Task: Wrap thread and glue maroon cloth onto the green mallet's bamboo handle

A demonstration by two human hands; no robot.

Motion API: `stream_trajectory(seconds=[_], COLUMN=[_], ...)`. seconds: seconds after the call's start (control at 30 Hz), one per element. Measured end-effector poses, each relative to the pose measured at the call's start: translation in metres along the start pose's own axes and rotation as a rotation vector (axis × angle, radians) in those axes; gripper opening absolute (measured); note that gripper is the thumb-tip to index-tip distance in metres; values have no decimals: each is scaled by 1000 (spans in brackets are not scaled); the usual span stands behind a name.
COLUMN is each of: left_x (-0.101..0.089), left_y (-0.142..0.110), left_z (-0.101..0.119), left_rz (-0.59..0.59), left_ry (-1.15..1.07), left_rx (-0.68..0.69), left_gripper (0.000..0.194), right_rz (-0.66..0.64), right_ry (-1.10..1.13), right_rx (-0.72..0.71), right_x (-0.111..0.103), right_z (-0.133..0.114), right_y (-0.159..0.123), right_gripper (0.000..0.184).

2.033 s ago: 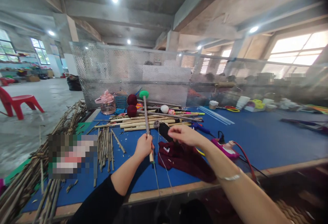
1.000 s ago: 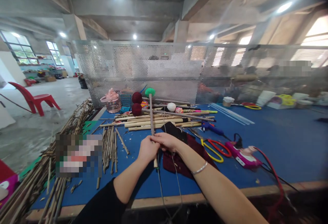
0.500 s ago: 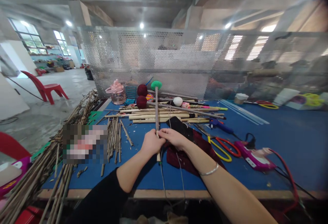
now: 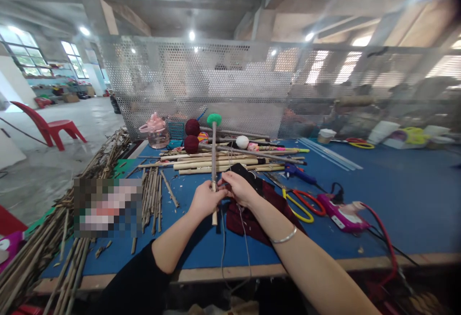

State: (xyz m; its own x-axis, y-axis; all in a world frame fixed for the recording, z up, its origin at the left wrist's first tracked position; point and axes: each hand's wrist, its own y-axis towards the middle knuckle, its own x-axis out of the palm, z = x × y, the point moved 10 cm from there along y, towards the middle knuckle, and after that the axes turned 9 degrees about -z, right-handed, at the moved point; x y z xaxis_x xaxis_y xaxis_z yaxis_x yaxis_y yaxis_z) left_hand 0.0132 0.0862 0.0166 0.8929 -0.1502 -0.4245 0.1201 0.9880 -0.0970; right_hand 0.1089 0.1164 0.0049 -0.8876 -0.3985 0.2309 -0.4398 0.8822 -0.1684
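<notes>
A slim wooden stick stands nearly upright over the table, its upper end tipped with a fuzzy green head. My left hand is closed around its lower part, with the pale bottom end showing below. Right beside it, my right hand pinches its fingers at a thin grey cord; the exact grip is partly hidden. The cord hangs in a long loop past the table's front edge. Under my right forearm lies a dark red and black cloth.
Scissors with red and yellow handles, a blue glue gun and a magenta device lie to the right. Several sticks and dark red balls lie behind. Bundled twigs cover the left edge. A perforated metal screen stands behind.
The view has shifted slightly right. My right fingers have drawn a little away from the stick, while my left hand keeps holding it.
</notes>
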Motion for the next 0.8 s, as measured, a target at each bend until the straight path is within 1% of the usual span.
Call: stream_trajectory(seconds=[0.07, 0.13, 0.17, 0.2, 0.27, 0.37, 0.47, 0.57, 0.63, 0.73, 0.8], left_x=[-1, -4, -6, -9, -13, -11, -8, -4, -3, -4, -6], left_y=[-1, -2, -3, -4, -6, -5, -4, -4, -4, -5, -5], left_z=[-1, -1, -1, 0, 4, 4, 1, 0, 0, 2, 3], left_rz=[26, 58, 78, 102, 132, 117, 96, 77, 70, 80, 103], left_ry=[3, 29, 57, 94, 164, 228, 272, 305, 328, 369, 371], left_rx=[-2, -10, -10, -4, 19, 26, 7, 1, 8, 18, 28], left_gripper=[23, 23, 22, 21, 18, 17, 17, 20, 20, 18, 16], right_rz=[-91, -201, -228, -231, -178, -70, -32, -48, -59, -99, -132], right_ry=[67, 40, -6, -67, -213, -429, -588, -627, -608, -571, -542], right_rx=[64, 109, 113, 109, 92, 52, 31, 104, 159, 160, 144], right_x=[10, 22, 25, 26, 22, 13, 8, 5, 4, 10, 15], right_z=[4, 8, 8, 8, 7, -1, -7, 2, 11, 16, 15], right_y=[-2, -5, -6, -6, -6, -6, -5, -3, -3, -4, -4], right_gripper=[22, 26, 27, 27, 24, 19, 18, 20, 27, 38, 37])
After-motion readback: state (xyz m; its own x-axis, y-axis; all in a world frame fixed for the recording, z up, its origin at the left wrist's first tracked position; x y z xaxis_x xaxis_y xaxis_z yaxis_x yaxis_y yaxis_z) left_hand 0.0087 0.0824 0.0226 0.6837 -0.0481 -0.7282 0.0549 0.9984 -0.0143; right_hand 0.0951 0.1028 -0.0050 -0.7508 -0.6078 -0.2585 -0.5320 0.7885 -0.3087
